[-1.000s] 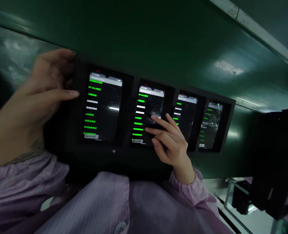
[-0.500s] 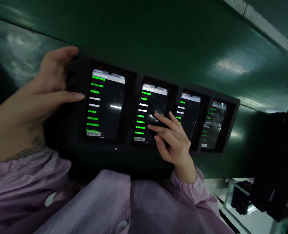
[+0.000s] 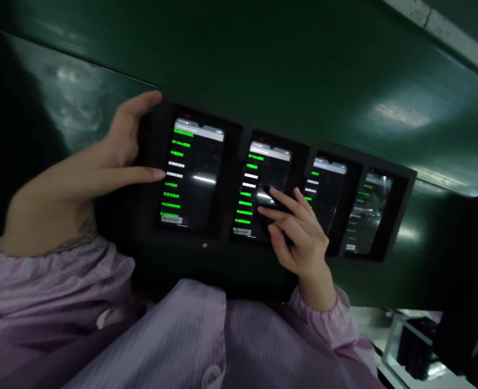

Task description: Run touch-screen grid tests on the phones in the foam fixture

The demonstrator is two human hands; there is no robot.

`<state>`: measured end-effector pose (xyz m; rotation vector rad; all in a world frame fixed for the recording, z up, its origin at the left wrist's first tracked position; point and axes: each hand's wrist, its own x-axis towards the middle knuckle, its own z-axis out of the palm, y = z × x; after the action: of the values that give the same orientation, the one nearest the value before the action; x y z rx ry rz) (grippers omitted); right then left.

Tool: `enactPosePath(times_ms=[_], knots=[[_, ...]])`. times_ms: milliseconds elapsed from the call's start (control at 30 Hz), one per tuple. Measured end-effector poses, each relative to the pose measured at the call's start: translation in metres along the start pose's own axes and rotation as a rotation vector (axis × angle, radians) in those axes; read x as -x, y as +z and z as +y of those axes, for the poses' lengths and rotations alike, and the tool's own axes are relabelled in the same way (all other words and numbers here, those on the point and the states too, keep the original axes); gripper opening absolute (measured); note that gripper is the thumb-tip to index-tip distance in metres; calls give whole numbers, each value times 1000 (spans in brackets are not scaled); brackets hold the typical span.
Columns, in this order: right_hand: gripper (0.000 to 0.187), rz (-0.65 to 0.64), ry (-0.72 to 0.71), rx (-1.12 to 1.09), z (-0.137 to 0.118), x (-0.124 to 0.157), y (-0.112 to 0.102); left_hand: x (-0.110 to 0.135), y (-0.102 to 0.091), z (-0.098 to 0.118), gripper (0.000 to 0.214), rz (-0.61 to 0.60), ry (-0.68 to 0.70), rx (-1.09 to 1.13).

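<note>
A long black tray [image 3: 141, 219] holds a row of several phones in recessed slots, their lit screens listing green and white lines of text. My left hand [image 3: 121, 143] grips the tray's left end, thumb by the edge of the leftmost phone [image 3: 200, 189] and forefinger at the far corner; its other fingers are partly hidden. Over the second phone [image 3: 258, 216], my right hand [image 3: 301, 232] has its fingers spread and holds nothing. Two fingertips are at that screen; whether they touch it I cannot tell. Beyond this hand sit the third phone [image 3: 330, 189] and the rightmost phone [image 3: 370, 216].
The tray lies on a green work surface [image 3: 263, 70]. A pale metal strip [image 3: 445, 32] crosses the far right. Dark objects and a light-framed stand [image 3: 392, 337] are at the lower right. A small round spot [image 3: 205, 246] shows on the tray's near side.
The view has shifted, so tray and hands appear farther right. My left thumb sits slightly nearer to me along the first phone's edge. My right hand keeps its place over the second phone.
</note>
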<state>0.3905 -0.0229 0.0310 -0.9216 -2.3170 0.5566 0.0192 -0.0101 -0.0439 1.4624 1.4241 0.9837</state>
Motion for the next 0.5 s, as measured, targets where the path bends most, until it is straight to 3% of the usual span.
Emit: enactPosePath(times_ms=[67, 100, 300, 500], knots=[[21, -6, -3, 18, 0, -1, 0, 1, -2, 2, 147, -204, 12, 22], [21, -8, -4, 26, 0, -1, 0, 1, -2, 4, 147, -250, 2, 44], [21, 60, -1, -4, 1, 0, 0, -1, 0, 17, 153, -204, -129, 53], [23, 123, 16, -41, 0, 2, -1, -1, -4, 9, 165, -325, -31, -152]])
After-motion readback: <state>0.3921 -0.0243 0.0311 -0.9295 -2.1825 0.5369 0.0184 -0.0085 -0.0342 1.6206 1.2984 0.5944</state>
